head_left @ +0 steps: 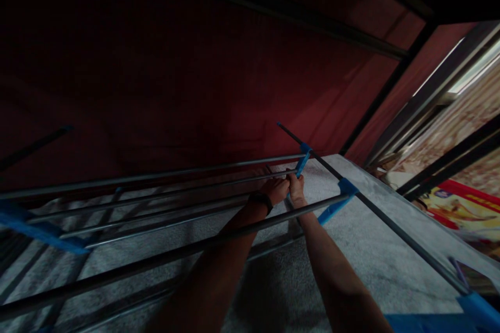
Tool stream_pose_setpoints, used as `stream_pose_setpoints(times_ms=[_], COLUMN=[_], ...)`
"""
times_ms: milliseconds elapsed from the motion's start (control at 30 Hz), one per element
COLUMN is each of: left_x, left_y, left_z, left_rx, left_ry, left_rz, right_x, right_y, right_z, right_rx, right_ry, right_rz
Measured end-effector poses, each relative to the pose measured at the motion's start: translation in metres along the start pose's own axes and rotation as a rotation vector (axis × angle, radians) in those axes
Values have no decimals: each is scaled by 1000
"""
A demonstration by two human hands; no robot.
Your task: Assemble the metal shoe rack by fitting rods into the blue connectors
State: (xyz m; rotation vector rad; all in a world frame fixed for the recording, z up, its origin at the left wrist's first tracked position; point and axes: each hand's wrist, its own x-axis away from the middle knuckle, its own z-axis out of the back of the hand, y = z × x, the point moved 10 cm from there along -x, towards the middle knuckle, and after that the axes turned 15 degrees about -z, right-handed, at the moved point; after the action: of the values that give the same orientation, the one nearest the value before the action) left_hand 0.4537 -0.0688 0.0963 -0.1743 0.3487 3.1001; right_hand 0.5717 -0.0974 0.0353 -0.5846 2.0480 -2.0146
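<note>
Both bare arms stretch from near to far: the left arm point(226, 265) slants right, the right arm point(332, 265) left. The left grip point(275, 189), fingers bent, meets the right grip point(296, 187); how firmly either closes is unclear.

the view, worn on the person's head, looks forward and down from close above a rack point(187, 250) of grey metal tubes with blue plastic joints point(347, 187), facing a dark red wall point(219, 73).

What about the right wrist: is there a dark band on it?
No, the dark band sits on the left wrist, while the right wrist is bare.
</note>
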Motion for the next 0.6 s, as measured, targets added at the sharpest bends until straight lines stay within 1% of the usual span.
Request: stream_pose_setpoints(times_ms=[233,333,467,600], left_x=[5,3,2,3], left_y=[3,3,2,0], left_z=[-4,-8,-9,-10], left_rx=[-14,-14,-8,23], left_ry=[-9,-7,7,18], left_rz=[4,0,-2,10], right_x=[7,7,7,12], right_y=[-4,-4,-5,-6], right_z=[7,6,3,5], right_rx=[18,8,-14,-23], right_ry=[152,150,115,106], right_rz=[78,73,54,51])
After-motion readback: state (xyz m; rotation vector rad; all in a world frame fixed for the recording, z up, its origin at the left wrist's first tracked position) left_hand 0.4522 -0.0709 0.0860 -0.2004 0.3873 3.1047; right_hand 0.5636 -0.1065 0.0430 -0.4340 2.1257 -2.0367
